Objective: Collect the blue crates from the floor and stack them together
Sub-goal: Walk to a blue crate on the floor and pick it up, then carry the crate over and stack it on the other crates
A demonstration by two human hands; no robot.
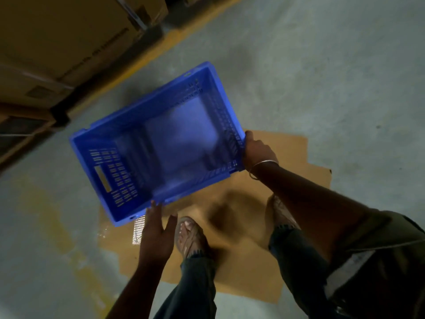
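Note:
An empty blue crate [128,143] with slotted walls and a handle hole hangs tilted in the air above the floor, its open top facing me. My right hand [258,150] grips its right rim near the corner, a bangle on the wrist. My left hand [156,233] is open just under the crate's near long rim, fingertips touching or almost touching the edge. No other blue crate is in view.
A flat sheet of brown cardboard [287,157] lies on the grey concrete floor under my sandalled feet [188,238]. Stacked cardboard boxes [57,38] stand at the upper left behind a yellow floor line [147,56]. Bare floor stretches to the right.

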